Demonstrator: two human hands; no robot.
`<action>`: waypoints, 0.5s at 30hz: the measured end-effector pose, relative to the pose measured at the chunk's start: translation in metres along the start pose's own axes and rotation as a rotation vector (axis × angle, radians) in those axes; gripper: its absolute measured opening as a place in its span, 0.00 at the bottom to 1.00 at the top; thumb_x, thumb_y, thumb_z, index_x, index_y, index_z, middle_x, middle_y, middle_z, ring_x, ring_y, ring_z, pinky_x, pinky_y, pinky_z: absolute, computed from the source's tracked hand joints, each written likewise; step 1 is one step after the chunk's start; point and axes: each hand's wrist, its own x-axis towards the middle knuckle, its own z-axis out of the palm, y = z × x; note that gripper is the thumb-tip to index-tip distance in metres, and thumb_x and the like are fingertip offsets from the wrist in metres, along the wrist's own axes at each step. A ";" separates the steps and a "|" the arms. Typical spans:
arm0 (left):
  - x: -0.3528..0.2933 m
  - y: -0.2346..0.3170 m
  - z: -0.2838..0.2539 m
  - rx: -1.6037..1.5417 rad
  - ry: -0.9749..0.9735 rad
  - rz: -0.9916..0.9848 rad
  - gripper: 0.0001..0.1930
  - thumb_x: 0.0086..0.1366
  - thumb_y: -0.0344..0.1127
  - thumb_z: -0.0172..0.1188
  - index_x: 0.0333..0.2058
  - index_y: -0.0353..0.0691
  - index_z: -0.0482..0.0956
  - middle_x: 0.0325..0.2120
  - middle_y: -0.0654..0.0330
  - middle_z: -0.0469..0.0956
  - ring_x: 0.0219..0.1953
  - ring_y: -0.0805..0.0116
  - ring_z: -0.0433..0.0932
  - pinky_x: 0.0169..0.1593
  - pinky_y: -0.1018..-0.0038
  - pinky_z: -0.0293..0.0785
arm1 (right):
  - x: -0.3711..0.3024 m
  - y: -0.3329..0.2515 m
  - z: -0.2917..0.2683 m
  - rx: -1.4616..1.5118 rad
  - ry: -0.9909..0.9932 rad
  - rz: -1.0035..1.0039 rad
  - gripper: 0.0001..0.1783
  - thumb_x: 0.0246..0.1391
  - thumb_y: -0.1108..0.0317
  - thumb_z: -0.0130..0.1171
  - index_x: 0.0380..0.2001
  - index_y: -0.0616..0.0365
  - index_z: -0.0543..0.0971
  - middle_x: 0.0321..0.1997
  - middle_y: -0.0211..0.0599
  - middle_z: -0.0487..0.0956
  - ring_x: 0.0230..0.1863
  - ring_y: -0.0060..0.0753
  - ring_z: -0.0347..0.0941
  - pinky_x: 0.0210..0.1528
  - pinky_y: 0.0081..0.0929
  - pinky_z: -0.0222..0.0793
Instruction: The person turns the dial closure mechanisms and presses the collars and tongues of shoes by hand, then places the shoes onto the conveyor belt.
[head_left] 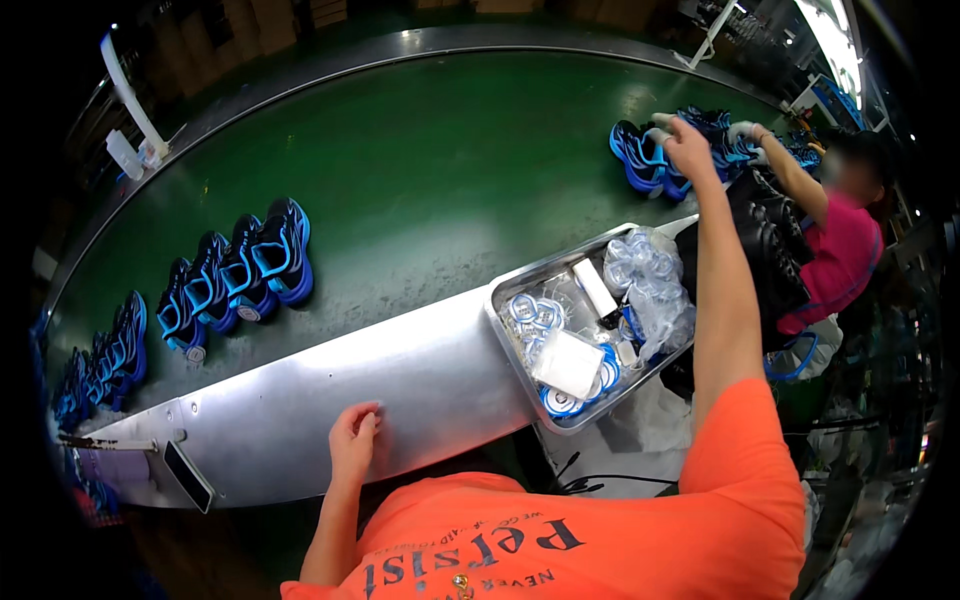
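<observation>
My right arm stretches far over the green belt. My right hand (688,150) is at a pair of black-and-blue sports shoes (637,160) at the far right. Its fingers are apart and reach over the shoe tops, and I cannot make out a firm grip. My left hand (352,440) is low over the metal ledge (420,365), its fingers curled and the thumb close to the forefinger. Anything small between them is hidden. A metal tray (492,305) between my arms holds round blue-and-white labels (535,315), a white block (568,364) and clear plastic bags (655,290).
Shoes (240,265) stand in a row on the green belt (430,170) at left, with more shoes (100,360) farther left. A co-worker in pink (840,260) handles shoes at the right with gloved hands. A dark flat device (188,477) leans at the ledge's left end.
</observation>
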 end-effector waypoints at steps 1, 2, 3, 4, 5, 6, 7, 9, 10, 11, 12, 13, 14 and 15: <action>0.002 0.004 0.003 0.008 -0.025 -0.002 0.11 0.68 0.28 0.54 0.46 0.33 0.79 0.39 0.58 0.81 0.41 0.70 0.80 0.45 0.75 0.77 | -0.010 0.000 0.018 0.201 -0.039 -0.058 0.22 0.57 0.62 0.63 0.54 0.55 0.78 0.45 0.40 0.82 0.44 0.29 0.77 0.48 0.24 0.70; 0.001 0.007 0.004 0.014 -0.031 -0.011 0.11 0.68 0.29 0.55 0.45 0.32 0.79 0.39 0.57 0.81 0.41 0.70 0.81 0.45 0.75 0.77 | -0.019 -0.013 0.042 0.415 -0.090 -0.125 0.21 0.57 0.62 0.63 0.53 0.54 0.78 0.43 0.39 0.82 0.42 0.26 0.76 0.45 0.23 0.70; 0.002 0.010 0.007 0.017 -0.007 -0.028 0.11 0.68 0.29 0.55 0.45 0.32 0.79 0.39 0.57 0.81 0.41 0.70 0.81 0.45 0.75 0.77 | -0.032 -0.024 0.056 0.466 -0.184 -0.104 0.21 0.57 0.64 0.63 0.54 0.55 0.78 0.44 0.36 0.82 0.43 0.24 0.76 0.46 0.23 0.70; 0.003 0.011 0.007 0.075 -0.035 0.031 0.11 0.67 0.30 0.56 0.45 0.33 0.80 0.39 0.56 0.81 0.40 0.69 0.81 0.46 0.74 0.77 | -0.049 -0.052 0.066 0.526 -0.292 -0.099 0.20 0.58 0.66 0.62 0.54 0.56 0.77 0.44 0.33 0.82 0.43 0.22 0.75 0.47 0.23 0.70; 0.003 0.012 0.006 0.132 -0.050 0.084 0.11 0.66 0.31 0.57 0.44 0.33 0.80 0.39 0.55 0.82 0.40 0.68 0.81 0.46 0.73 0.77 | -0.066 -0.081 0.074 0.597 -0.415 -0.064 0.20 0.59 0.66 0.61 0.54 0.56 0.77 0.45 0.32 0.82 0.43 0.22 0.75 0.47 0.23 0.70; 0.003 0.015 0.009 0.207 -0.031 0.111 0.11 0.65 0.32 0.58 0.44 0.34 0.81 0.39 0.53 0.82 0.40 0.64 0.82 0.47 0.72 0.76 | -0.088 -0.106 0.078 0.662 -0.544 -0.028 0.20 0.59 0.66 0.61 0.55 0.56 0.77 0.45 0.31 0.82 0.44 0.22 0.75 0.48 0.23 0.70; 0.001 0.024 0.014 0.188 -0.048 0.131 0.12 0.65 0.33 0.59 0.45 0.36 0.80 0.41 0.52 0.82 0.41 0.62 0.82 0.47 0.71 0.76 | -0.111 -0.128 0.081 0.693 -0.653 -0.082 0.21 0.60 0.68 0.59 0.56 0.57 0.76 0.49 0.31 0.80 0.48 0.24 0.74 0.51 0.24 0.70; -0.002 0.039 0.020 0.304 -0.113 0.299 0.23 0.61 0.35 0.64 0.54 0.37 0.74 0.47 0.51 0.78 0.43 0.62 0.80 0.46 0.70 0.77 | -0.161 -0.163 0.093 0.710 -0.820 -0.229 0.20 0.61 0.69 0.57 0.57 0.54 0.76 0.48 0.30 0.81 0.47 0.24 0.75 0.50 0.25 0.70; -0.006 0.046 0.023 0.315 -0.129 0.377 0.26 0.60 0.35 0.64 0.57 0.37 0.71 0.48 0.50 0.77 0.43 0.60 0.79 0.46 0.68 0.76 | -0.186 -0.183 0.100 0.698 -0.877 -0.322 0.20 0.60 0.69 0.57 0.56 0.50 0.77 0.45 0.29 0.83 0.42 0.22 0.76 0.45 0.25 0.71; -0.012 0.052 0.025 0.328 -0.142 0.452 0.30 0.60 0.35 0.65 0.60 0.37 0.68 0.50 0.48 0.75 0.43 0.58 0.79 0.46 0.67 0.76 | -0.205 -0.214 0.100 0.603 -1.042 -0.342 0.21 0.60 0.70 0.57 0.57 0.49 0.76 0.45 0.33 0.83 0.44 0.25 0.77 0.48 0.26 0.72; -0.018 0.056 0.025 0.330 -0.104 0.432 0.30 0.60 0.35 0.65 0.60 0.37 0.68 0.50 0.48 0.75 0.43 0.58 0.79 0.46 0.67 0.76 | -0.223 -0.241 0.098 0.492 -1.193 -0.354 0.23 0.60 0.70 0.57 0.59 0.47 0.75 0.46 0.36 0.83 0.46 0.28 0.79 0.50 0.27 0.73; -0.023 0.064 0.025 0.351 -0.185 0.414 0.32 0.59 0.35 0.65 0.62 0.38 0.65 0.48 0.49 0.76 0.42 0.60 0.79 0.45 0.68 0.76 | -0.244 -0.250 0.103 0.506 -1.204 -0.472 0.23 0.58 0.72 0.55 0.58 0.48 0.75 0.39 0.37 0.82 0.39 0.27 0.78 0.45 0.28 0.73; -0.024 0.069 0.026 0.371 -0.271 0.402 0.35 0.59 0.34 0.65 0.64 0.40 0.63 0.46 0.50 0.77 0.42 0.62 0.79 0.43 0.68 0.76 | -0.262 -0.256 0.110 0.519 -1.207 -0.587 0.24 0.55 0.73 0.54 0.57 0.48 0.75 0.31 0.37 0.82 0.33 0.27 0.78 0.39 0.28 0.73; -0.024 0.066 0.028 0.357 -0.291 0.351 0.28 0.61 0.32 0.61 0.60 0.39 0.67 0.45 0.48 0.77 0.44 0.57 0.79 0.44 0.65 0.75 | -0.275 -0.264 0.114 0.517 -1.214 -0.602 0.24 0.55 0.73 0.54 0.57 0.48 0.75 0.31 0.37 0.82 0.33 0.27 0.78 0.39 0.28 0.73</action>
